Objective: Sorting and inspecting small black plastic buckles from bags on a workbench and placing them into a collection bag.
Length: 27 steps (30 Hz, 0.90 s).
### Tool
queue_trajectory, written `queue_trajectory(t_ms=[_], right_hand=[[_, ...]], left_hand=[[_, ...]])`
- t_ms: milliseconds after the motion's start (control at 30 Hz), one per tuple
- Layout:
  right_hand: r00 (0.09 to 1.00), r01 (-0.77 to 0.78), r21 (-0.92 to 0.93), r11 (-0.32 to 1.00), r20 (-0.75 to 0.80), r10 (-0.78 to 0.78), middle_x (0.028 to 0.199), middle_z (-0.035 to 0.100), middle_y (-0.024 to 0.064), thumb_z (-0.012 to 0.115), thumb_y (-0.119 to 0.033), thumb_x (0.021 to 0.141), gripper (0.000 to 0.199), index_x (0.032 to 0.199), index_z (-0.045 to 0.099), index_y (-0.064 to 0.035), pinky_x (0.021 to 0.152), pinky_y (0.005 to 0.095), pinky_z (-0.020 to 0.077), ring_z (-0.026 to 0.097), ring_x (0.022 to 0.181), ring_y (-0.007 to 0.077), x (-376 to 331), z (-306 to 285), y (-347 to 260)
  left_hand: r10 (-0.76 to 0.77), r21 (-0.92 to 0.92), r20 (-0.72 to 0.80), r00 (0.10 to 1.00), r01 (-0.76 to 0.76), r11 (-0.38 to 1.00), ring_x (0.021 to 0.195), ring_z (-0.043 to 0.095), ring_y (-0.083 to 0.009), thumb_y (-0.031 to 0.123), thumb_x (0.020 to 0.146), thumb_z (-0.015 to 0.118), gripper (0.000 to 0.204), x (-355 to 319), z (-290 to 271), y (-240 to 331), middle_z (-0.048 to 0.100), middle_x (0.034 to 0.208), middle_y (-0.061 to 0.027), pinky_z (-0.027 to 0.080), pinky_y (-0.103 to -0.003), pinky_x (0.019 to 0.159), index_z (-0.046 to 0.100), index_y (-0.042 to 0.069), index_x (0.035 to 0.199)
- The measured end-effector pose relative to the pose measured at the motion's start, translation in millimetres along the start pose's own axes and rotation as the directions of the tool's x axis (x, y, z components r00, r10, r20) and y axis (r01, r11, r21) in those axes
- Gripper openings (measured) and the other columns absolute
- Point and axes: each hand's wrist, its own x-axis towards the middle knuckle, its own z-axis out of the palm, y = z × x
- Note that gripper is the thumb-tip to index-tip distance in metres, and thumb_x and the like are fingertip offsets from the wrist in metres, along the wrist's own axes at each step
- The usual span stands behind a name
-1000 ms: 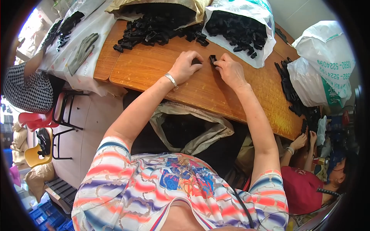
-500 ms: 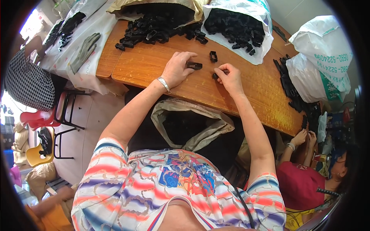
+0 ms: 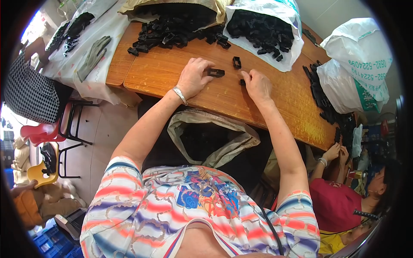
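Over the wooden table, my left hand (image 3: 194, 78) is closed on a black rectangular plastic frame (image 3: 216, 72), held low with its long side pointing right. My right hand (image 3: 257, 84) pinches a small black plastic piece (image 3: 242, 82), mostly covered by the fingers. Between and just beyond the hands, a loose black plastic frame (image 3: 237, 62) rests on the tabletop. Farther back lies a heap of black plastic parts (image 3: 165, 32), spilling from a tan sack. A white bag at the back right holds more black parts (image 3: 260, 34).
An open sack (image 3: 176, 142) hangs below the table's near edge (image 3: 223, 115). Black parts and stuffed white bags (image 3: 340, 86) line the right side. A co-worker in red (image 3: 335, 202) works there. Left, a grey glove (image 3: 94, 58) lies on a covered table; another person sits beyond.
My right hand has turned and shifted slightly, its fingers now hiding more of the small piece. My left hand keeps its hold. At lower left, a person in orange has moved.
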Motion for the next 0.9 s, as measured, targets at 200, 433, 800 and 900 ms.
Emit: queue_trajectory(t_ms=[200,433,800,900], right_hand=[[0.995,0.063,0.210,0.976,-0.084,-0.046,0.090,0.065,0.0132,0.064,-0.033,0.091,0.028,0.093,0.069,-0.0058,0.071,0.0451,0.0510,0.066,0.082,0.0354,-17.0,-16.4,17.0],[0.986,0.166,0.376,0.912,-0.043,-0.161,0.086,0.064,0.0114,0.074,-0.012,0.081,0.019,0.097,0.070,-0.0047,0.070,0.0388,0.0524,0.066,0.078,0.0298,-23.0,-18.0,6.9],[0.899,0.430,0.203,0.880,-0.006,-0.438,0.090,0.063,0.0132,0.074,-0.008,0.078,0.015,0.092,0.071,-0.0048,0.070,0.0412,0.0546,0.066,0.079,0.0342,9.1,-12.5,-55.6],[0.879,0.466,0.129,0.875,0.044,-0.474,0.090,0.062,0.0128,0.072,-0.009,0.079,0.013,0.092,0.072,-0.0055,0.072,0.0410,0.0554,0.066,0.082,0.0324,12.0,-12.7,-55.7]], left_hand=[[-0.013,0.084,-0.041,0.999,0.016,0.996,0.106,0.054,-0.0302,0.013,0.076,0.077,0.034,-0.8,-1.6,-2.7,0.063,0.105,-0.0097,0.047,-0.038,0.094,0.068,0.005,0.107],[-0.027,0.125,-0.005,1.000,0.027,0.992,0.104,0.053,-0.0294,0.016,0.074,0.078,0.026,1.0,-0.8,0.5,0.063,0.100,-0.0080,0.046,-0.039,0.092,0.071,0.008,0.098],[-0.068,0.105,0.033,0.997,0.064,0.992,0.105,0.054,-0.0291,0.016,0.075,0.077,0.023,2.1,-2.3,2.5,0.063,0.099,-0.0066,0.046,-0.040,0.091,0.073,0.009,0.096],[-0.082,0.107,0.041,0.996,0.077,0.991,0.106,0.054,-0.0288,0.016,0.076,0.077,0.022,4.5,-2.0,2.2,0.064,0.099,-0.0062,0.045,-0.041,0.091,0.073,0.009,0.096]])
